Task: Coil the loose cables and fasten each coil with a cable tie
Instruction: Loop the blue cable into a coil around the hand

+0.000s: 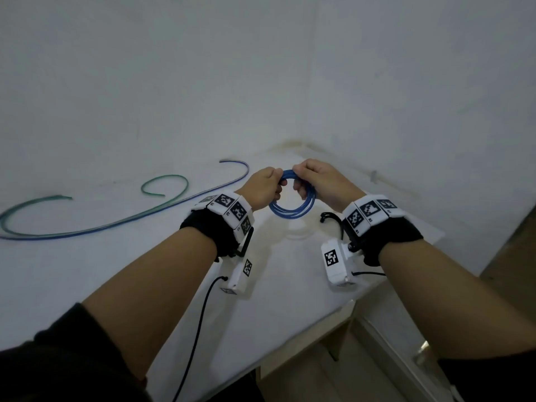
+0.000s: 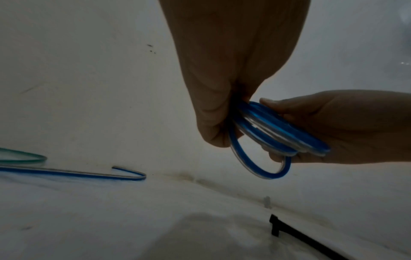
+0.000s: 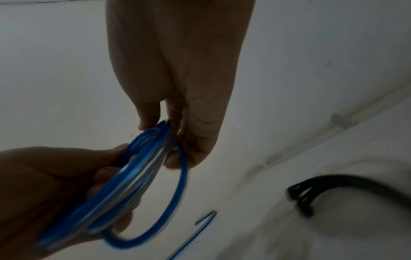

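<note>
A blue cable wound into a small coil (image 1: 293,198) hangs in the air between both hands above the white table (image 1: 87,271). My left hand (image 1: 265,185) grips the coil's upper left part, my right hand (image 1: 316,181) grips its upper right part. From the left wrist the coil (image 2: 273,139) shows several blue turns with the right hand's fingers (image 2: 329,126) curled round them. From the right wrist the coil (image 3: 142,184) runs from my right fingertips (image 3: 177,140) down into the left hand (image 3: 48,190). Black cable ties (image 1: 330,217) lie on the table under my right wrist.
A long loose blue cable (image 1: 121,221) and a green cable (image 1: 165,184) lie stretched over the left part of the table. White walls meet in a corner behind the hands. The table's edge runs at the right, with a wooden floor (image 1: 507,256) below.
</note>
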